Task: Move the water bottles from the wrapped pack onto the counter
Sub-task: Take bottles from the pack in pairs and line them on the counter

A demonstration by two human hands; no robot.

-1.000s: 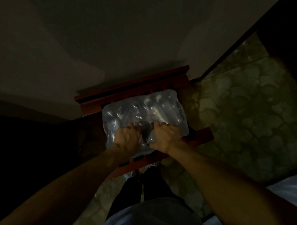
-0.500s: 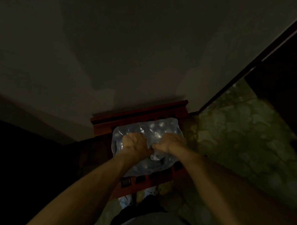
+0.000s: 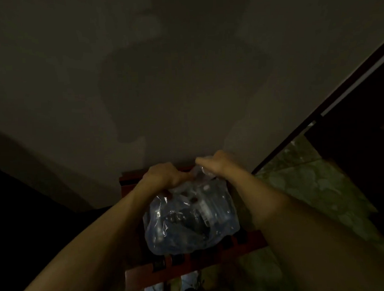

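Observation:
A pack of water bottles (image 3: 191,220) in clear plastic wrap rests on a red slatted wooden stand (image 3: 192,265) against the wall. My left hand (image 3: 163,176) grips the wrap at the pack's far top edge. Beside it, my right hand (image 3: 216,164) pinches a bunched piece of the wrap and holds it up and to the right. The wrap looks torn and loose over the top, with bottle caps dimly showing beneath. The scene is very dark, so single bottles are hard to make out.
A plain wall (image 3: 183,79) rises right behind the stand. Patterned stone floor (image 3: 309,188) lies to the right, bordered by a dark door frame (image 3: 330,108). Darkness fills the left side. My feet (image 3: 171,287) stand just below the stand.
Both hands moved from the pack's near edge to its far top edge, and the wrap has been pulled up and loosened. The camera has tilted upward towards the wall.

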